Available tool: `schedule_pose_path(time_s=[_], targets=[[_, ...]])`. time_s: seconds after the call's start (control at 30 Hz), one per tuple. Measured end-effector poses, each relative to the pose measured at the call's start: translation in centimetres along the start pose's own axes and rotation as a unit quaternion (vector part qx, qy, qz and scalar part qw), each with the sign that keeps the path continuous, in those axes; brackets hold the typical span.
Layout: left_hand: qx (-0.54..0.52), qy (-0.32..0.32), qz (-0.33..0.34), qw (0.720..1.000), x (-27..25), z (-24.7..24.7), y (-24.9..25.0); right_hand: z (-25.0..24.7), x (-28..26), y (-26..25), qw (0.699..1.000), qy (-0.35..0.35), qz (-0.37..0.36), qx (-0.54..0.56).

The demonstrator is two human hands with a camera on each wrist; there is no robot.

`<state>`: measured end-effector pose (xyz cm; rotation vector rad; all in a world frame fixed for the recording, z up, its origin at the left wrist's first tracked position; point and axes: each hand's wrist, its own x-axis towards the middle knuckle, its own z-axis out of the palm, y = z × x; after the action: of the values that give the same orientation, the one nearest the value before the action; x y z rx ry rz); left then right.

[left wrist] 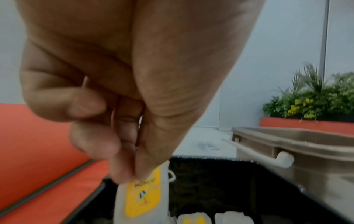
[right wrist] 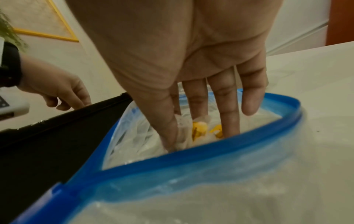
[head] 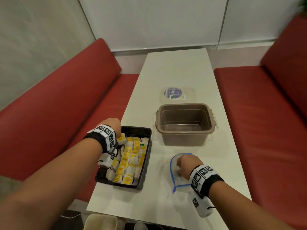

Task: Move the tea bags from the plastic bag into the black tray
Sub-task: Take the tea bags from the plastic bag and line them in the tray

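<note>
The black tray (head: 148,147) sits at the table's near left, packed with rows of white and yellow tea bags (head: 129,161). My left hand (head: 120,135) hovers over its far left corner, and thumb and fingertip (left wrist: 122,175) pinch the top of one tea bag (left wrist: 142,198) hanging upright above the tray (left wrist: 220,189). To the right lies the clear plastic bag (head: 171,170) with its blue zip rim (right wrist: 191,153) spread wide. My right hand (right wrist: 174,133) reaches inside it, thumb and forefinger around a white tea bag (right wrist: 184,128), the other fingers straight. Yellow-labelled tea bags (right wrist: 199,130) lie under them.
An empty brown plastic tub (head: 185,123) stands just beyond the tray and bag, its clear lid (head: 177,95) flat behind it. Red benches (head: 49,122) (head: 265,113) flank the narrow white table (head: 174,67). A planter of greenery (left wrist: 316,97) shows past the tub.
</note>
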<state>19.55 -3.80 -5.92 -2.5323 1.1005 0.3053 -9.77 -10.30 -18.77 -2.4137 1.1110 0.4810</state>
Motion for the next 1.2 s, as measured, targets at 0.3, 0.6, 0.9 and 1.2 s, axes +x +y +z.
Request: schedule_pose_path(time_s=[0.3,0.6,0.9,1.2], targets=[[0.068,-0.017,0.01,0.997,1.2,1.7,1.5,-1.5,-1.2,0.3,0.995,0.064,0.039,0.066],[0.139,-0.048,0.049,0.988,0.8,2.4,2.7,-3.1,-2.2,0.2,0.985,0.097,0.05,0.135],[0.135,-0.034,0.09,0.986,0.6,2.0,2.0,-3.8,-2.7,-0.6,0.985,0.062,0.069,0.144],[-0.028,0.015,0.137,0.99,-0.5,-0.9,3.7,-5.5,-3.6,-0.3,0.969,0.131,0.069,0.196]])
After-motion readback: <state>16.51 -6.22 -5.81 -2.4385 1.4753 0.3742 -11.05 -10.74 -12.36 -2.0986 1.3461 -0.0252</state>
